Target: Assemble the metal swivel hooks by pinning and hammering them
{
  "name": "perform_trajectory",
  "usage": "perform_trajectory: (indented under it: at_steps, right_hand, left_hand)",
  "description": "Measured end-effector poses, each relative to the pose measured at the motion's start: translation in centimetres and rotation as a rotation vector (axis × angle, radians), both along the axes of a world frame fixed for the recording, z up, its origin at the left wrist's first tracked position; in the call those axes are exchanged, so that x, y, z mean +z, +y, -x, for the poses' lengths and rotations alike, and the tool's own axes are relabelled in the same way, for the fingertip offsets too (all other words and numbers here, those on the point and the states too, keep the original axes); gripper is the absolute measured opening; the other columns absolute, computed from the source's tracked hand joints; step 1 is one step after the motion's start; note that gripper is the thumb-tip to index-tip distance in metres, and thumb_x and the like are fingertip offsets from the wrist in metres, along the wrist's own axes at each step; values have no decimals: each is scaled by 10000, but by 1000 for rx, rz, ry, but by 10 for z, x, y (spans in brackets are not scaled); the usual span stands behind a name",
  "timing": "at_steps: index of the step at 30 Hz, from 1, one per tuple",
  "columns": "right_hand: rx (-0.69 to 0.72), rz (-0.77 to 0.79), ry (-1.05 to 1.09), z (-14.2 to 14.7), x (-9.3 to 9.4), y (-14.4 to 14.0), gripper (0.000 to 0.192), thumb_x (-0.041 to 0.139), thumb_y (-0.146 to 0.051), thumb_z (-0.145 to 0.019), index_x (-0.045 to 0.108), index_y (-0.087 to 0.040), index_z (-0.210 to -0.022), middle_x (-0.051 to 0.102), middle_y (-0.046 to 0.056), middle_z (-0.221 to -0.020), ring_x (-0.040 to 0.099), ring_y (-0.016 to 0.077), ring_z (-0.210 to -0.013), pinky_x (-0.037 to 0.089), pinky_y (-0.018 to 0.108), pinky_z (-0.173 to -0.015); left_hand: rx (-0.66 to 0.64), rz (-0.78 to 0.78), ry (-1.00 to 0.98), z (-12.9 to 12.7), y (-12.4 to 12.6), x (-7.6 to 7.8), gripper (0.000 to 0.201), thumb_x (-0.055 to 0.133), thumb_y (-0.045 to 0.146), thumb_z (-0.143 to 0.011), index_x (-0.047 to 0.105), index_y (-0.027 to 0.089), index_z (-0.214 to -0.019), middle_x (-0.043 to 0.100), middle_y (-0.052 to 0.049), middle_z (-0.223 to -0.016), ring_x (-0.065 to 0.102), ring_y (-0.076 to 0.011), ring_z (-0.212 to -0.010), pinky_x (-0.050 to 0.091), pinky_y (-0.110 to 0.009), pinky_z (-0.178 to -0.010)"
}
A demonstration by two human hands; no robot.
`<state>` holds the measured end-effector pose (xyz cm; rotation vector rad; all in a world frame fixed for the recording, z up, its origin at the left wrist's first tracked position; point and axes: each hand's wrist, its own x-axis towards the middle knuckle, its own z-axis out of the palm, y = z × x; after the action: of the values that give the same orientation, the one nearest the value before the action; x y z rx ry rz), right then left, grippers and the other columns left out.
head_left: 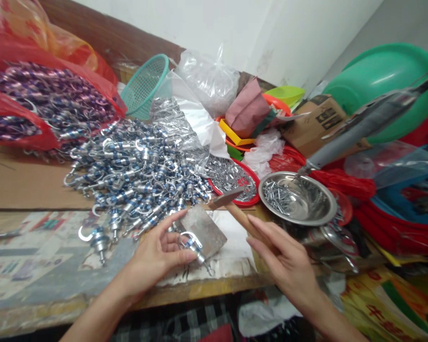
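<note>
Left hand (153,251) pinches a hook (193,245) at a metal block's (209,225) near edge; right hand (285,254) grips a hammer (238,217). Apparently hammering; a blow would call for steady aim.

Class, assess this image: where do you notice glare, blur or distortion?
Head view: highlights gleam on the steel bowl and green basin; head view: the yellow printed bag, lower right, looks soft; head view: wide-angle stretching seems likely towards the edges.
</note>
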<state>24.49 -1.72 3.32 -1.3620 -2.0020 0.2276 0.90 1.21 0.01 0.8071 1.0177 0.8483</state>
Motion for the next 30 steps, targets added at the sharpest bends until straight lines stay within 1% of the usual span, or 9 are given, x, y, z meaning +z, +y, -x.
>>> perform_trajectory:
  at_steps: [2,6,13,17,20,23,26,28,30]
  right_hand:
    - [99,-106,-53,1,4,-13,492,485,-74,-840,454,-269,-1290,643,55,-1051,627,165,-923,511,248,-770]
    - [168,30,-227,3,-5,-28,494,426,-50,-839,474,-244,-1290,664,68,-999,656,172,-842,541,248,-713]
    - [44,-125,85,9,-2,-29,548,524,-47,-804,474,-311,-1282,649,54,-1051,638,174,-896,530,263,-751]
    - [-127,241,202,3,-9,-11,381,576,-238,-799,592,-229,-1180,679,67,-916,646,185,-762,539,265,-622]
    - [-213,628,374,-2,-26,12,473,572,-338,-787,552,-157,-1224,614,7,-599,512,107,-425,426,211,-378]
    - [-208,798,447,-2,-41,32,513,555,-342,-794,503,-144,-1264,528,-42,-520,415,74,-372,362,187,-357]
    - [-112,579,289,7,-41,40,362,544,-308,-809,613,-174,-1139,630,36,-749,560,136,-624,479,273,-578]
    - [-71,328,182,19,-35,39,276,528,-267,-827,660,-187,-1056,634,81,-936,571,184,-861,459,342,-785]
    - [-36,203,125,33,-26,36,264,520,-252,-842,652,-196,-1065,618,87,-988,548,195,-946,426,355,-854]
  left_hand:
    - [3,-3,5,0,0,0,905,795,173,-530,349,217,-1317,629,18,-742,643,-180,-702,512,-314,-670]
    - [5,-5,22,-1,-1,0,902,795,182,-533,350,228,-1317,632,24,-731,647,-180,-683,515,-325,-670]
    - [6,-9,23,-2,0,1,905,794,182,-526,359,225,-1319,650,12,-730,654,-196,-701,514,-323,-663]
    - [5,0,39,-1,0,3,896,796,182,-521,374,220,-1310,636,27,-708,647,-184,-682,515,-313,-660]
    - [4,1,49,-1,0,3,891,798,189,-522,376,214,-1307,635,26,-708,646,-177,-682,514,-303,-662]
    - [-7,9,43,-1,0,2,895,797,192,-531,359,219,-1312,637,23,-719,644,-169,-680,510,-290,-649]
    - [-11,12,41,-1,0,1,891,797,197,-537,354,220,-1310,632,27,-722,642,-167,-683,503,-285,-647]
    - [-10,10,41,-1,0,1,890,799,197,-534,358,215,-1306,631,30,-717,638,-163,-682,500,-281,-647]
    - [-12,9,36,-1,1,1,891,799,198,-533,357,214,-1307,635,31,-715,633,-158,-682,499,-278,-652]
